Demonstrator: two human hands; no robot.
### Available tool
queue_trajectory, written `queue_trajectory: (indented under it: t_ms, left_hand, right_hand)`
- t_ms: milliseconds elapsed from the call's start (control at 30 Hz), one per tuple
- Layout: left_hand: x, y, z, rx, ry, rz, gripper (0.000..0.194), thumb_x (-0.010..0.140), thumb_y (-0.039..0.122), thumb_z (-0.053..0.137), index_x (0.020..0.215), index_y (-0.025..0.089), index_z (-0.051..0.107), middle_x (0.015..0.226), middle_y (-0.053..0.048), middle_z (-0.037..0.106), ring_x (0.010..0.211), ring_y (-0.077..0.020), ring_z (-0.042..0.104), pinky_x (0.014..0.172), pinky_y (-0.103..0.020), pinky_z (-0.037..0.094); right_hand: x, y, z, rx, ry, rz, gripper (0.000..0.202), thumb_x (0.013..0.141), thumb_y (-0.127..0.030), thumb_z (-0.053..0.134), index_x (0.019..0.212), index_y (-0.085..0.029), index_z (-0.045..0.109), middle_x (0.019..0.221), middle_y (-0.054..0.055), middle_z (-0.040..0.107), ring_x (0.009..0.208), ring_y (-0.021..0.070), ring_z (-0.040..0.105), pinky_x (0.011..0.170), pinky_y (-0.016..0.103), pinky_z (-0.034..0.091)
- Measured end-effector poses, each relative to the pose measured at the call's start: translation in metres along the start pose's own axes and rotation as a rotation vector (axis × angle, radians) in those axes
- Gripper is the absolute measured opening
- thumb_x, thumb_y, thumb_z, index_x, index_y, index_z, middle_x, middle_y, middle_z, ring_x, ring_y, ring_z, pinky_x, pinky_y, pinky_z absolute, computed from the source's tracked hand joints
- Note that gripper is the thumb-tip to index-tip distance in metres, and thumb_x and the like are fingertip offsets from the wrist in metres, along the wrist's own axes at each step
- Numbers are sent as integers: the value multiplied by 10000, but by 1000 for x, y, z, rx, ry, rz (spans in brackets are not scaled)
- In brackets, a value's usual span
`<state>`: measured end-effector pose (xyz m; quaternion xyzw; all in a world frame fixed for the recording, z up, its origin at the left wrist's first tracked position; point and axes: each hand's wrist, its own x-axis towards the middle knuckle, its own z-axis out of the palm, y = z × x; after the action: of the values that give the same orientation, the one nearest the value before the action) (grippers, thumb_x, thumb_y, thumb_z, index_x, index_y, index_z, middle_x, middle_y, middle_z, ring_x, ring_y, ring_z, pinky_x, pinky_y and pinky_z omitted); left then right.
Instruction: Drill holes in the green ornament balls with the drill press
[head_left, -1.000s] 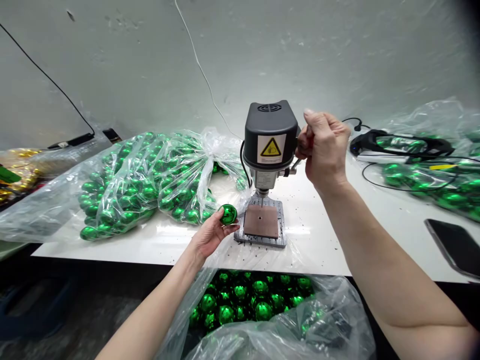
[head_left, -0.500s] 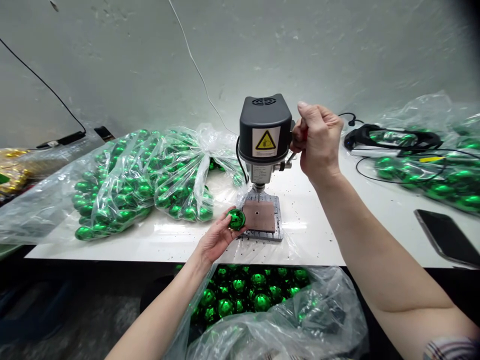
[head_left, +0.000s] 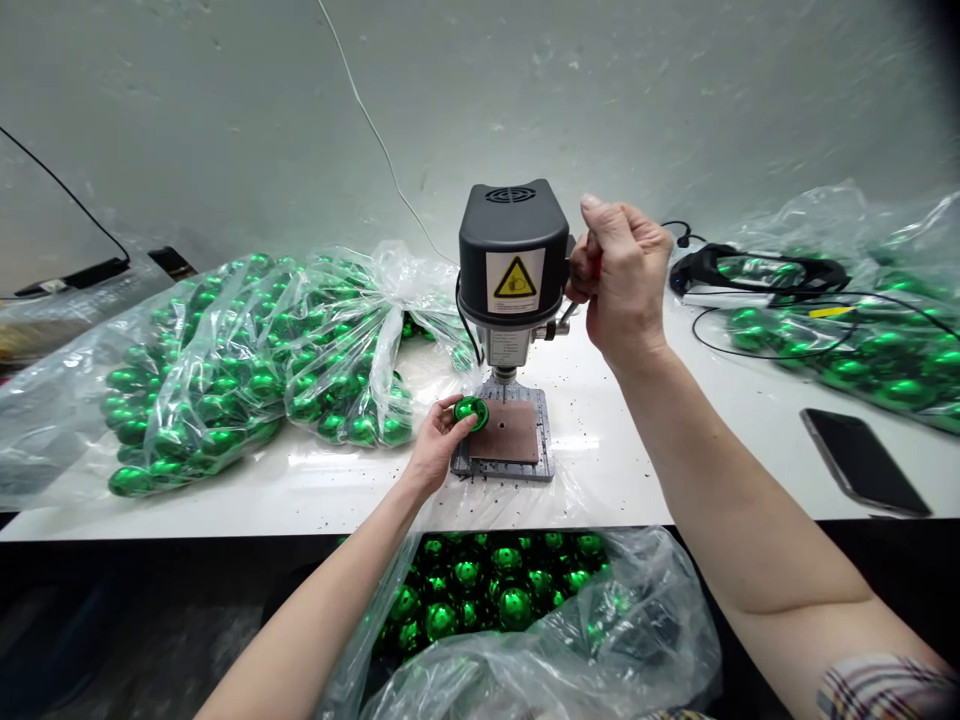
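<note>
Between the thumb and fingers of my left hand [head_left: 437, 440] is a shiny green ball ornament [head_left: 472, 408], held at the left edge of a brown plate [head_left: 510, 440]. That plate has a small hole and lies on the grey base [head_left: 545, 450] of a small drill press [head_left: 514, 250]. The thin bit points down over the plate, apart from the ornament. My right hand [head_left: 626, 275] is closed around the drill press's feed handle at the right of the motor housing; a bit of red shows between the fingers.
Clear bags of green balls [head_left: 225, 380] lie left on the white table [head_left: 315, 500]; another bag [head_left: 892, 350] is at the right. A phone [head_left: 862, 460] and black headgear [head_left: 757, 270] with a cable sit there too. Below the table edge is an open bag of green balls [head_left: 480, 590].
My left hand has turned the ornament and brought its thumb over the front. My right hand stays on the handle. The view has shifted slightly to the right.
</note>
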<state>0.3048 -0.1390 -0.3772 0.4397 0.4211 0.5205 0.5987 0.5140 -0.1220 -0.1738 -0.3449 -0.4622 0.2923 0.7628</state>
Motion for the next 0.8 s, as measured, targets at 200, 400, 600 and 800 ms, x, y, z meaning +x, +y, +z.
queue_trajectory:
  t_ms: [200,400,600,800]
  left_hand:
    - [13,-6,9,31,9,-42,638,698,530,826,1154,160,576,992,-72,748,899,-184,691,846,-323,499]
    - [11,-9,20,84,-67,2,560,708,447,838,1110,171,563,999,-66,745,956,-187,684,936,-346,481]
    - [14,-13,31,229,-74,93,492,688,302,845,1080,171,577,995,-71,722,945,-210,667,887,-349,493]
    - [11,-20,37,345,-113,171,480,691,286,833,1099,172,607,1034,-80,693,949,-225,647,868,-357,505]
  right_hand:
    - [4,-5,3,14,25,76,516,924,-411,636,552,-225,331,438,-72,346,365,41,254,362,259,160]
    - [10,-7,7,21,49,161,490,968,-321,578,564,-219,321,426,-82,327,358,36,237,383,260,133]
    - [10,-6,6,-3,50,168,465,990,-266,530,578,-219,320,433,-78,326,372,42,221,392,257,140]
    - [12,1,3,-45,-3,101,494,938,-479,597,617,-234,313,462,-76,337,407,54,196,400,269,164]
